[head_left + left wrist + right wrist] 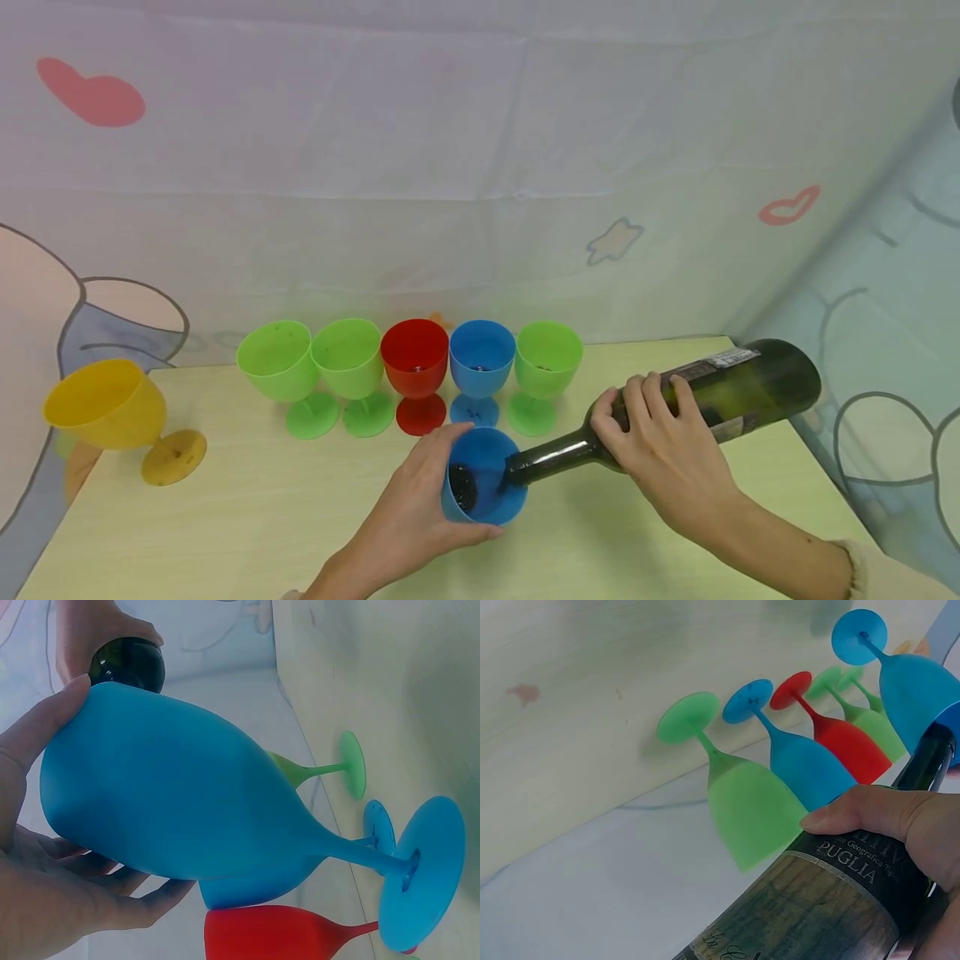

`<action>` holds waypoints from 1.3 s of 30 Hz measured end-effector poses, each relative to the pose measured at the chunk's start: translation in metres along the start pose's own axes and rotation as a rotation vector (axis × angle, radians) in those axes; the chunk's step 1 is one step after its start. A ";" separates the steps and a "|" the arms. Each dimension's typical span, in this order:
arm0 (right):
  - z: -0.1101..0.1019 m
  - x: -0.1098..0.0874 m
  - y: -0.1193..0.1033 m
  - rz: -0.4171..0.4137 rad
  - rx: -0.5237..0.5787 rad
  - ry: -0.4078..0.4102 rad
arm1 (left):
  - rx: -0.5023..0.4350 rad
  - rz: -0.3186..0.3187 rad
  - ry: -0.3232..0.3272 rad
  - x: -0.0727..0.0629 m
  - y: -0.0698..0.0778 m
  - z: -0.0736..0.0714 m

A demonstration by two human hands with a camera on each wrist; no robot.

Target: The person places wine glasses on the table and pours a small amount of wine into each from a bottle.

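Observation:
My left hand (412, 504) grips the bowl of a blue plastic goblet (172, 787), thumb on one side and fingers on the other. Dark liquid (462, 487) lies in the goblet. With my right hand (667, 450) I hold a dark green wine bottle (765, 379) around its shoulder, tilted down to the left. The bottle's mouth is just inside the goblet's rim, and a dark streak shows below it. A label reading "PUGLIA" (847, 862) faces the right wrist camera.
Behind my hands stands a row: two green goblets (277, 358) at left, then a red goblet (415, 358), another blue goblet (482, 358) and a green goblet (549, 358). A yellow goblet (112, 408) stands apart at the table's left. A printed cloth (450, 150) hangs behind the pale table (247, 517).

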State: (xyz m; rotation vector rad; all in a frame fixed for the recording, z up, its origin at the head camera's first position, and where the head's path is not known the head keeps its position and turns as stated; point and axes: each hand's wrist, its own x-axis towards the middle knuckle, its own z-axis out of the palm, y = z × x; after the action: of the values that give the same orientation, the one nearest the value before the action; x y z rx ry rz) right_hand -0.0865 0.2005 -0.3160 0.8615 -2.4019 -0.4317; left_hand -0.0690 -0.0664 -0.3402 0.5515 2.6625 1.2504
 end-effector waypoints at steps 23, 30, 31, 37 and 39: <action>0.007 -0.007 -0.003 0.041 0.046 0.027 | -0.055 -0.054 -0.001 0.000 -0.002 -0.001; 0.013 -0.012 -0.007 0.083 0.087 0.037 | -0.106 -0.062 0.007 0.000 -0.003 -0.001; 0.014 -0.012 -0.007 0.091 0.095 0.028 | -0.115 -0.064 0.008 0.000 -0.003 -0.001; 0.017 -0.016 -0.010 0.175 0.184 -0.044 | -0.145 -0.094 0.032 0.000 -0.005 -0.002; 0.018 -0.017 -0.010 0.211 0.230 -0.066 | -0.145 -0.110 0.042 0.000 -0.006 -0.002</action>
State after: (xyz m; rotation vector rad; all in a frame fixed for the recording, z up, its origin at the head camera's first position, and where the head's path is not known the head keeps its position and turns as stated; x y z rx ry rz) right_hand -0.0820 0.2062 -0.3414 0.6865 -2.6051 -0.1048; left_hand -0.0710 -0.0712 -0.3437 0.3568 2.5684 1.4223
